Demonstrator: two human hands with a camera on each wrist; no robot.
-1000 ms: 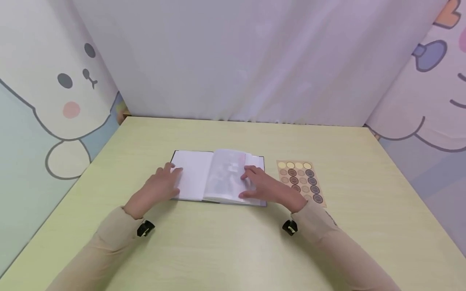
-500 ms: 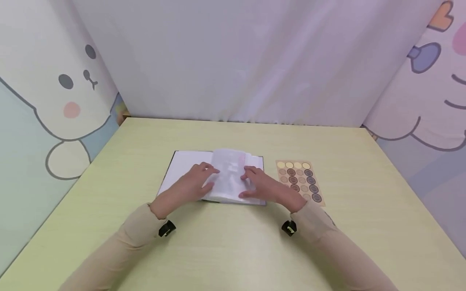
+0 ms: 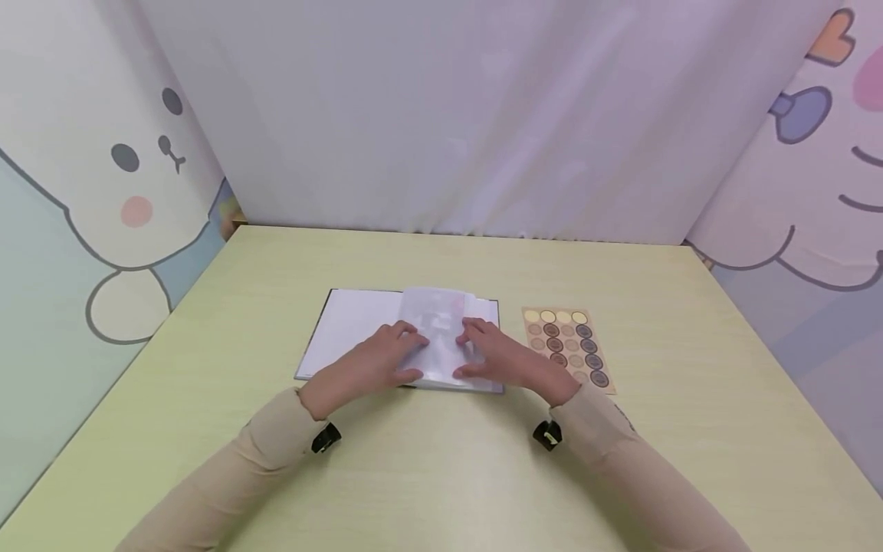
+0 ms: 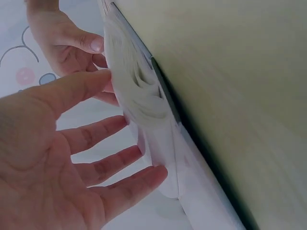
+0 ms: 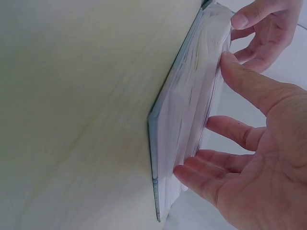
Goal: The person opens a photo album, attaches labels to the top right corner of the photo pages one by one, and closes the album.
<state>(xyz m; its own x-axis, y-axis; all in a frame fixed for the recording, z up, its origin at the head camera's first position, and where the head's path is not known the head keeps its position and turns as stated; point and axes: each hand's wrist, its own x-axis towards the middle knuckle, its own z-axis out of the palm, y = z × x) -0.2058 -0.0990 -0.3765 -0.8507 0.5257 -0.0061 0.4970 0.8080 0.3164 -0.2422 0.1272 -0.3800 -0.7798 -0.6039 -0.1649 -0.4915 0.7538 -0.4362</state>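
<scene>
No text, brand or number can be read: any print on the sheet of round stickers (image 3: 568, 346), with 4 columns, is too small, the dark marking (image 3: 623, 416) on the right sleeve (image 3: 641, 475) is illegible, and the open book (image 3: 352, 330) shows only a faint pink patch (image 3: 458, 302).

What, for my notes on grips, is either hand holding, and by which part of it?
Nothing appears gripped: the left hand and right hand only touch the top of the raised pages of the open book.
</scene>
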